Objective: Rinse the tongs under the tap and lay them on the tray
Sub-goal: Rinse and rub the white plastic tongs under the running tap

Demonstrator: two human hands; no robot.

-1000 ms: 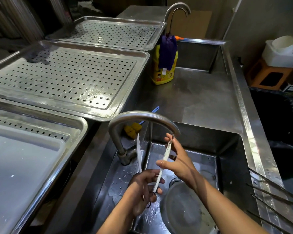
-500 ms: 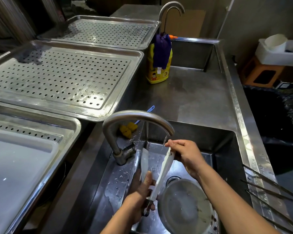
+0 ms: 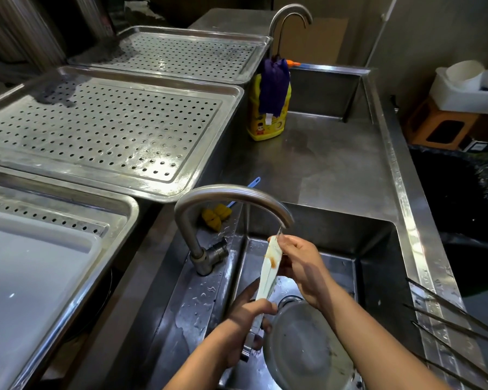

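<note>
White tongs (image 3: 268, 273) with a brown-orange smear near the tips stand almost upright in the sink, just under the spout of the curved tap (image 3: 231, 197). The two arms are squeezed together. My left hand (image 3: 244, 319) grips the tongs at the hinge end, low down. The fingers of my right hand (image 3: 302, 266) pinch and rub the tip end right below the spout. A thin stream of water meets the tips. A perforated steel tray (image 3: 107, 130) lies to the left on the counter.
A round steel bowl (image 3: 304, 350) sits in the sink basin (image 3: 378, 249) under my right forearm. A yellow detergent bottle (image 3: 265, 119) with a purple cloth stands behind. A yellow brush (image 3: 216, 216) lies by the tap. Metal skewers (image 3: 457, 325) stick out at right. A second perforated tray (image 3: 181, 52) lies further back.
The spread tongs have been squeezed together. My right hand has gone from holding one arm to rubbing the joined tips under the spout; my left hand has shifted down to the hinge end.
</note>
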